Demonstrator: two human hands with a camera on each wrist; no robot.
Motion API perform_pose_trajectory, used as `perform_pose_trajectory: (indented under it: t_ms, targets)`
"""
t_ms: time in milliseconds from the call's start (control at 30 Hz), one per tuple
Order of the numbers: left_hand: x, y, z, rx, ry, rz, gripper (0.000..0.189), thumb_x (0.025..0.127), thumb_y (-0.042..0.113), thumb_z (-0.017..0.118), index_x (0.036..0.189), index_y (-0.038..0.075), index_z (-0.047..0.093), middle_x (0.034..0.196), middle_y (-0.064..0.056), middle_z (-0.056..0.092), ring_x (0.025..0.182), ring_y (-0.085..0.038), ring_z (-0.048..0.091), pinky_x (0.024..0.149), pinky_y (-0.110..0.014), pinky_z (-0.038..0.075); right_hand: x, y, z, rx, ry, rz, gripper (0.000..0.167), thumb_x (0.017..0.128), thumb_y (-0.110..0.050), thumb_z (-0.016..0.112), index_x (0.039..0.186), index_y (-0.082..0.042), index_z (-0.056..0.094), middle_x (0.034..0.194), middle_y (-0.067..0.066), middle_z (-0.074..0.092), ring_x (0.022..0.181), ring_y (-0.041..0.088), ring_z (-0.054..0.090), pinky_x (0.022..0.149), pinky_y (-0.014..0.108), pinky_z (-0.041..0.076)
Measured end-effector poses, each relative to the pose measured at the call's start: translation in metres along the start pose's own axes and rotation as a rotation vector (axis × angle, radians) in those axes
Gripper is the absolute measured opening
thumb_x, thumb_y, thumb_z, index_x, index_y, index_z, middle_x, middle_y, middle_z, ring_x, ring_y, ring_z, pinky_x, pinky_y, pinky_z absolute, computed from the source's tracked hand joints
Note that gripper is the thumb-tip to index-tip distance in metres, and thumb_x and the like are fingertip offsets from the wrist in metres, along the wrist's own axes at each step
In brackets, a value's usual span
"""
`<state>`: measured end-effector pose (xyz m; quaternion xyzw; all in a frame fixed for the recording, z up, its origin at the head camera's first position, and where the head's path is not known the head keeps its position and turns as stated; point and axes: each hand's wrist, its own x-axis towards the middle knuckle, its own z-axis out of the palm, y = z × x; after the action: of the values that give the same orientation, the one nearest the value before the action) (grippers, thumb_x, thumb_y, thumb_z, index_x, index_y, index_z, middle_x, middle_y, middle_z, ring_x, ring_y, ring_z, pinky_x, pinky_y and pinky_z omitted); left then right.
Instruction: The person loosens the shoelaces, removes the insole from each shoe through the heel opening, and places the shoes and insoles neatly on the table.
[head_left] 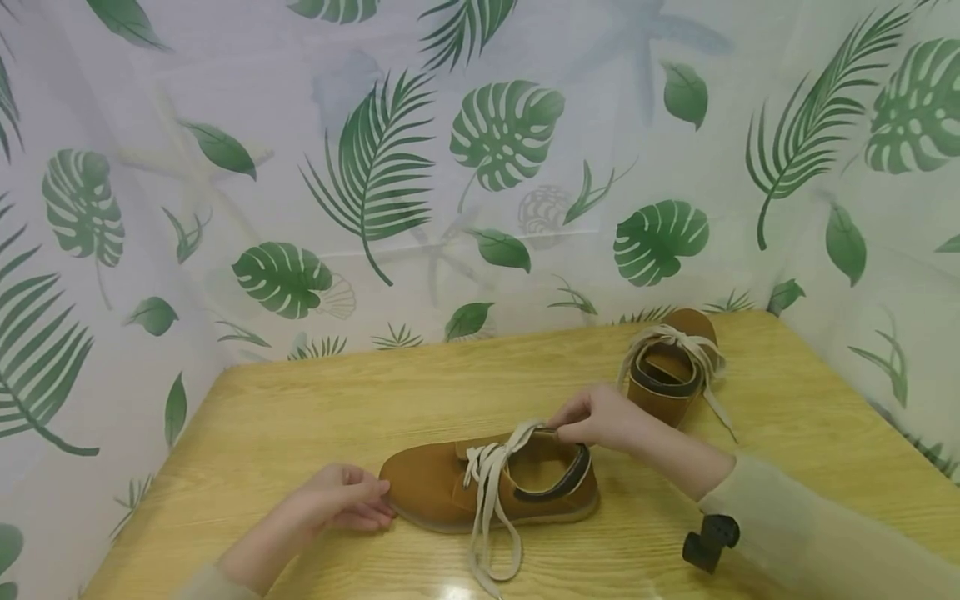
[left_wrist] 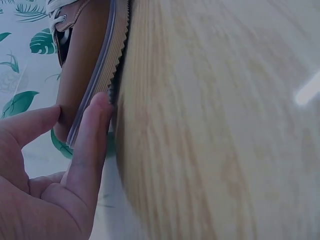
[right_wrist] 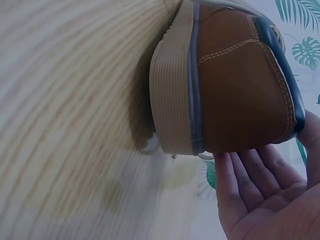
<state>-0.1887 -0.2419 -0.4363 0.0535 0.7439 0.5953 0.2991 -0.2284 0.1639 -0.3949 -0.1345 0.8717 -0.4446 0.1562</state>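
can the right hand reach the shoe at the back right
Probably yes: the far shoe sits close by with nothing visible blocking it, though the right hand would likely need to let go of the near shoe first.

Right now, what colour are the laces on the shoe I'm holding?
Cream laces, clearest in the head view.

two shoes (head_left: 435, 483) (head_left: 658, 408), two hands (head_left: 348, 498) (head_left: 606, 421), two sleeves (head_left: 217, 587) (head_left: 817, 529), one wooden table (head_left: 315, 400).

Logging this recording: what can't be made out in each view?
Head: lower heel of the far cream-laced, low-cut brown leather-look shoe, hidden by the right forearm.
Right wrist: fingertips of the right hand, behind the near matching brown shoe.
Left wrist: the near shoe's heel, beyond the top edge.
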Motion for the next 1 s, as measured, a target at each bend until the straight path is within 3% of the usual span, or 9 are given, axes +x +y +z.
perform_pose_trajectory:
  t_ms: [333, 667, 1000]
  targets:
    - [-0.003, -0.009, 0.001, -0.042, -0.012, -0.027, 0.031, 0.108, 0.019, 0.061, 0.116, -0.010, 0.066, 0.093, -0.005, 0.079, 0.082, -0.011, 0.078, 0.077, -0.022, 0.067, -0.002, 0.001, 0.003, 0.022, -0.013, 0.025, 0.026, 0.092, -0.011, 0.073, 0.114, 0.000, 0.081, 0.122, 0.017, 0.077, 0.098, 0.017, 0.066, 0.076, 0.028, 0.057]
    - [-0.007, -0.011, 0.005, -0.042, 0.068, -0.065, 0.032, 0.105, 0.020, 0.065, 0.116, -0.010, 0.065, 0.090, -0.005, 0.078, 0.078, -0.012, 0.078, 0.074, -0.022, 0.067, 0.000, 0.006, 0.004, 0.099, -0.050, 0.016, 0.027, 0.096, -0.013, 0.073, 0.118, 0.001, 0.079, 0.129, 0.020, 0.074, 0.116, 0.024, 0.068, 0.090, 0.039, 0.064]
    - [-0.009, -0.010, 0.004, 0.026, 0.123, -0.012, 0.043, 0.102, 0.019, 0.071, 0.126, -0.015, 0.060, 0.097, -0.007, 0.079, 0.087, -0.016, 0.078, 0.082, -0.030, 0.068, 0.002, 0.011, 0.003, 0.132, -0.066, 0.012, 0.027, 0.099, -0.016, 0.073, 0.119, 0.001, 0.079, 0.132, 0.018, 0.073, 0.121, 0.027, 0.067, 0.097, 0.047, 0.063]
